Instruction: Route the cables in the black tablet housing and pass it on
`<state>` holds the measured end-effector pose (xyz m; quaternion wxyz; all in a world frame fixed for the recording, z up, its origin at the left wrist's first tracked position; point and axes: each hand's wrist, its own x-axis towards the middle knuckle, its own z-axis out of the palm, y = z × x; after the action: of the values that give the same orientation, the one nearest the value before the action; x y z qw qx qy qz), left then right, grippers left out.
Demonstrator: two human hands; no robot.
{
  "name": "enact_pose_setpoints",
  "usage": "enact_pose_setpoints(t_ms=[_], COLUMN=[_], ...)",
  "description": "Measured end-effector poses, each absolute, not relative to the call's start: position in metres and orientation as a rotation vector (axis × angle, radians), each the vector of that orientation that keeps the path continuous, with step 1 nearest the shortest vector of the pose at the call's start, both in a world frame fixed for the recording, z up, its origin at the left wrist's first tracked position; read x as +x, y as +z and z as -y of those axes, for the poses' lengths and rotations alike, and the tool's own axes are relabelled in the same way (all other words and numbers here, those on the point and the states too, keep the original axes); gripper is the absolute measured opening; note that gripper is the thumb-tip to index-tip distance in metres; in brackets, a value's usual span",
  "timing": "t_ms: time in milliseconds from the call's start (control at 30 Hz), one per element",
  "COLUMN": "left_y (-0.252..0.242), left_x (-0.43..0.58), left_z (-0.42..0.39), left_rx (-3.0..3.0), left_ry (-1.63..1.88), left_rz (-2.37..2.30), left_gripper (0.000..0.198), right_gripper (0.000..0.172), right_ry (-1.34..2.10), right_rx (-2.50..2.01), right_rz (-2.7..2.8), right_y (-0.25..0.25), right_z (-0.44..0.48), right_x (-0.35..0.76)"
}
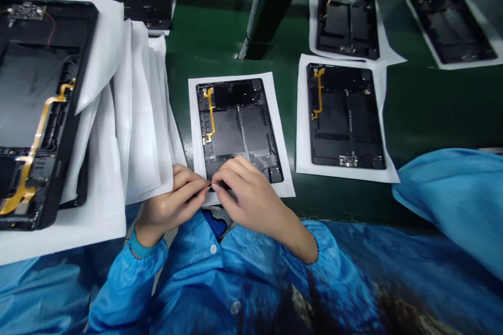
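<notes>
The left hand [175, 200] and right hand [251, 191] are pinching shut over the near left corner of the tablet [226, 131], grip contents unclear.

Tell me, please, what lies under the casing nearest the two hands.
A white sheet, its margin showing around the casing, with the green table beneath. The sheet's middle cannot be seen; the casing covers it.

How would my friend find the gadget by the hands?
On the green table, look right of the big stack of white sheets. An open black tablet with a yellow ribbon lies there on a white sheet. Unlike its neighbours, it has the left hand and right hand meeting at its near edge.
</notes>
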<state>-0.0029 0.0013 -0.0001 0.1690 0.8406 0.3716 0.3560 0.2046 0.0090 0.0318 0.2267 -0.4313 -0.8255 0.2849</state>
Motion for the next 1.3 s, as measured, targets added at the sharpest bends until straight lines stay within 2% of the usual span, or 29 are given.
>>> enact_pose_setpoints(t_ms=[333,533,1133,1300], left_y=[0.001,-0.002,0.001,0.001], left_x=[-0.004,-0.005,-0.001,-0.001], left_z=[-0.001,-0.001,-0.003,-0.002], left_rx=[2.406,2.426,2.423,2.424], left_ry=[0.977,1.026,1.071,1.039], left_rz=[-1.066,-1.030,-1.030,-1.035], left_gripper=[0.031,0.036,0.034,0.030], right_gripper=[0.015,0.014,0.016,0.018], right_ry=[0.757,0.730,0.692,0.763], right_rx=[-1.180,-1.174,-1.207,-1.221], right_rz=[2.297,2.318,2.299,2.261], right_y=[0.030,0.028,0.021,0.023], right_z=[-0.010,-0.009,-0.007,-0.007], right_x=[0.204,0.204,0.201,0.201])
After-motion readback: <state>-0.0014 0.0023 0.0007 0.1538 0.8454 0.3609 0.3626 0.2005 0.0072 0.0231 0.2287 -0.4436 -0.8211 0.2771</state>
